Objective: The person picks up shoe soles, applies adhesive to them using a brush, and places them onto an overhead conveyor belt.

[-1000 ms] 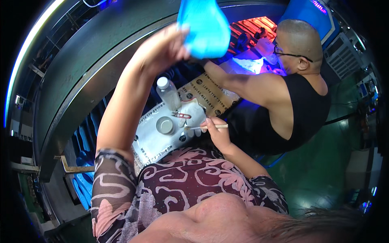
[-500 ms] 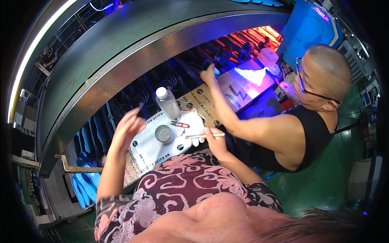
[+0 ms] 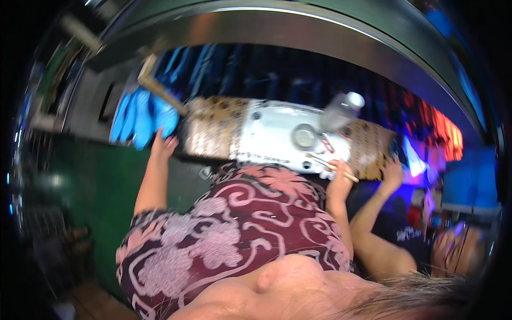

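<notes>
My right hand [image 3: 338,169] is closed around the pale handle of a thin brush [image 3: 319,159], whose tip points left over the white sheet [image 3: 269,125]. Far to the left, my left hand [image 3: 164,145] reaches the lower end of a blue sole-shaped piece [image 3: 166,116]. Its fingertips overlap the edge of that piece, but blur hides whether they grip it. More blue sole-shaped pieces [image 3: 140,120] lie beside it. On the sheet stand a small round cup [image 3: 305,137] and a clear bottle with a white cap [image 3: 341,113]. A small red tool [image 3: 327,144] lies near the cup.
Behind the narrow bench [image 3: 213,125] run dark and blue upright pieces under a curved metal hood [image 3: 277,40]. A wooden bar [image 3: 165,93] juts out near the blue pieces. At right, a co-worker's hand [image 3: 393,173] works at the bench, close to my right arm.
My view has swung to the left. My left hand has moved from beside the cup to the blue pieces. The brush stays in my right hand. The co-worker's arm has come back toward the bench's near side.
</notes>
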Demonstrator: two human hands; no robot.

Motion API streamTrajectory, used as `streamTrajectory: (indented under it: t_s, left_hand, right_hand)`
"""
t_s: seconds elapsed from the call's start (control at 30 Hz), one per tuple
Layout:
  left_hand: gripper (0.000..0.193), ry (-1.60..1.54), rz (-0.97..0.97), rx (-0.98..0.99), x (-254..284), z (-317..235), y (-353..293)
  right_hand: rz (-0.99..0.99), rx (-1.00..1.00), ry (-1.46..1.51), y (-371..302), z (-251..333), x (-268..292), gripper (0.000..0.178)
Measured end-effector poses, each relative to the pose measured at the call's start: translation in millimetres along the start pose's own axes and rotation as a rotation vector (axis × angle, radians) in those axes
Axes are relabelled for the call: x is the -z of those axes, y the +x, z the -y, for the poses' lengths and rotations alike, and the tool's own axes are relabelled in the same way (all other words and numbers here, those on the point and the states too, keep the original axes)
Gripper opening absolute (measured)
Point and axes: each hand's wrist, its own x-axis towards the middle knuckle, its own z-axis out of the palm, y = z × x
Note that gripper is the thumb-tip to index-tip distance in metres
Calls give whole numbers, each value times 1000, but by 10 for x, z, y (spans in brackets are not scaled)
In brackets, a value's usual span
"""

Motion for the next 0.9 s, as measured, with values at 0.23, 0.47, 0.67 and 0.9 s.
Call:
streamTrajectory:
  t_s: [0.23,0.47,0.67,0.9]
  left_hand:
    - [47,-78,-56,-108,21,-114,452]
    - [39,70,-68,-113,198,-146,522]
    - [42,208,52,-67,597,1,38]
    - [60,301,122,157,1428,110,-996]
  right_hand:
    - [50,-93,33,-52,198,-96,36]
    - [72,-111,20,-47,179,-159,35]
    - [86,-99,-36,7,61,-131,35]
    - [93,-134,17,41,78,-167,37]
